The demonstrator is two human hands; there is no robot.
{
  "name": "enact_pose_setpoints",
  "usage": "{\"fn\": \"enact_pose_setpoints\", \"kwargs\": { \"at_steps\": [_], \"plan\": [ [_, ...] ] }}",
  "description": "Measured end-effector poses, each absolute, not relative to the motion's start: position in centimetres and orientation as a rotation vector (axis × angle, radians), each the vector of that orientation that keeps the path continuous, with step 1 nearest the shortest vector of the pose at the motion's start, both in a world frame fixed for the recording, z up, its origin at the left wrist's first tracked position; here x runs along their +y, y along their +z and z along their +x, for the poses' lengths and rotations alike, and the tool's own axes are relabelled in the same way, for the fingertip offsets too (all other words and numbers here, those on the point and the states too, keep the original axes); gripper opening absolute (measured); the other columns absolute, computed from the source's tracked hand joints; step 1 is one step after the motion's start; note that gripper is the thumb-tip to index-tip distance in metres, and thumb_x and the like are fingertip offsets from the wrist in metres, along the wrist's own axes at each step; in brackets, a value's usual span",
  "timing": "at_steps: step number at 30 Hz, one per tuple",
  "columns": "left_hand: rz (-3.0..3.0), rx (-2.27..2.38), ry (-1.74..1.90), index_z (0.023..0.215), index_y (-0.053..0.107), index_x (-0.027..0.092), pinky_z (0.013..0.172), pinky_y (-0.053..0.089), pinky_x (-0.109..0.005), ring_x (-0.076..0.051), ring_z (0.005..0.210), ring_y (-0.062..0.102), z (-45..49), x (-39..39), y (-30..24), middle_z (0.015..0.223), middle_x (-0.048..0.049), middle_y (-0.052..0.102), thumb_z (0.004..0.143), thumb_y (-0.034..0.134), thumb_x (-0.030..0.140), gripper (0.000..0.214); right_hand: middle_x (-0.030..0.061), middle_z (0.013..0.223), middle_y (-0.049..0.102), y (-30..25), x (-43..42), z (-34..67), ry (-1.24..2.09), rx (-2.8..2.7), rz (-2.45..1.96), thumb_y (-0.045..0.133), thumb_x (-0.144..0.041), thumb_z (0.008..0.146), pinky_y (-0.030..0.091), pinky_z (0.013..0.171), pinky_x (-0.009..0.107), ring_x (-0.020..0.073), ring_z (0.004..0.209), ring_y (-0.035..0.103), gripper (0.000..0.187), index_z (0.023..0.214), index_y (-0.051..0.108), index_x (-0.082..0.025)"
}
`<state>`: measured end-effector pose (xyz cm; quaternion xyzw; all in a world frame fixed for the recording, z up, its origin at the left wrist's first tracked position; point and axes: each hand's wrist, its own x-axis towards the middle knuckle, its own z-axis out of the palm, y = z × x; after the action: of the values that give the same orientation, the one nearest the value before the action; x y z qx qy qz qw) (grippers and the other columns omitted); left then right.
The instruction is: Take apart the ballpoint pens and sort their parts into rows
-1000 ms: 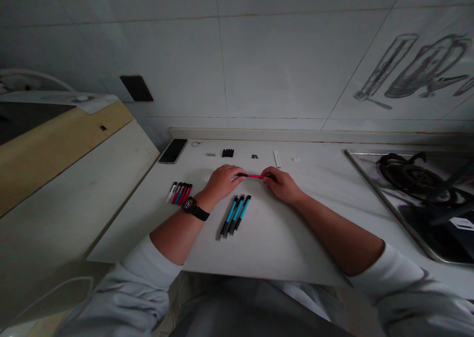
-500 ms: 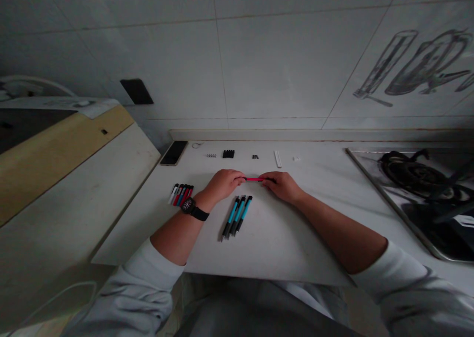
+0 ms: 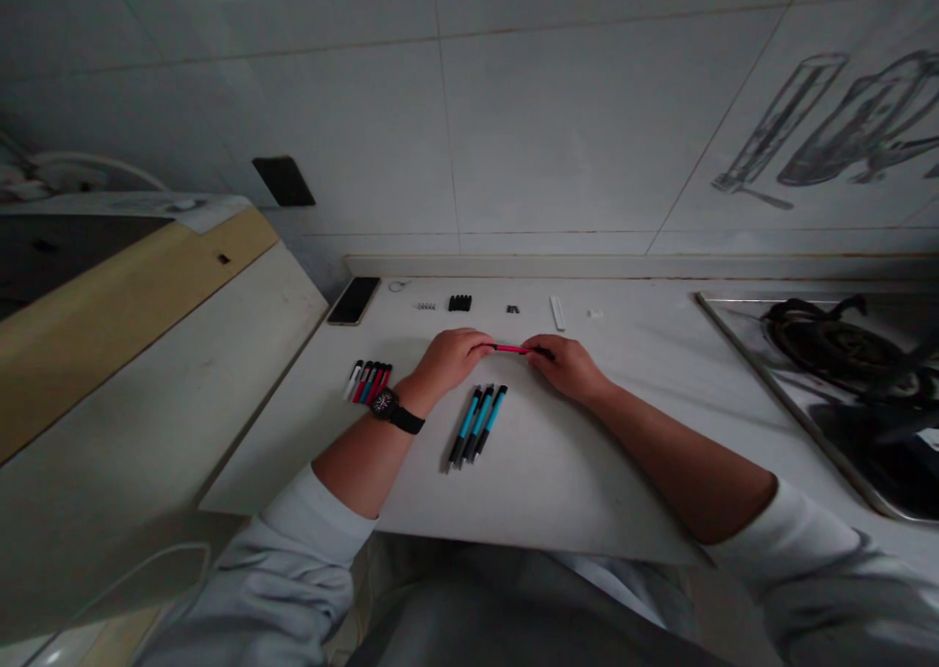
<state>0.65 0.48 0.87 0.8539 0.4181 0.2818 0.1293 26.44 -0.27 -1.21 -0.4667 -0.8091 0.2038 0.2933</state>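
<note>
Both hands hold one red pen point(image 3: 512, 349) level above the white counter point(image 3: 558, 452). My left hand point(image 3: 453, 356), with a black watch point(image 3: 384, 405) on its wrist, is closed on the pen's left end. My right hand point(image 3: 566, 364) pinches the dark right end. Three blue-and-black pens point(image 3: 478, 423) lie side by side just in front of the hands. A row of several red, blue and white pens point(image 3: 369, 381) lies left of my left wrist.
A dark phone point(image 3: 353, 300) lies at the counter's back left. Small pen parts point(image 3: 460, 302), a white strip point(image 3: 558, 312) and other bits line the back. A gas hob point(image 3: 843, 364) fills the right side. A wooden board point(image 3: 110, 305) slopes at left.
The hands have kept the same hold on the red pen, drawing slightly closer along it. The view has shifted a little, so everything sits slightly further right.
</note>
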Motion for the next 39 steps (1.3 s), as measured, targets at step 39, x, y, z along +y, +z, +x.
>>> {"fn": "enact_pose_setpoints", "kwargs": {
  "at_steps": [39],
  "plan": [
    [2.561,1.314,0.727,0.107,0.077,0.025,0.087,0.05,-0.035,-0.021,0.091,0.069,1.3,-0.1,0.6,0.096,-0.0041,0.077,0.1,0.062,0.038,0.021,0.0091,0.099,0.073,-1.1,-0.5,26.4,0.441,-2.207,-1.181,0.055,-0.034,0.099,0.046,0.078,0.03,0.0197,0.085,0.064,0.024,0.107,0.072,-0.02]
  ]
}}
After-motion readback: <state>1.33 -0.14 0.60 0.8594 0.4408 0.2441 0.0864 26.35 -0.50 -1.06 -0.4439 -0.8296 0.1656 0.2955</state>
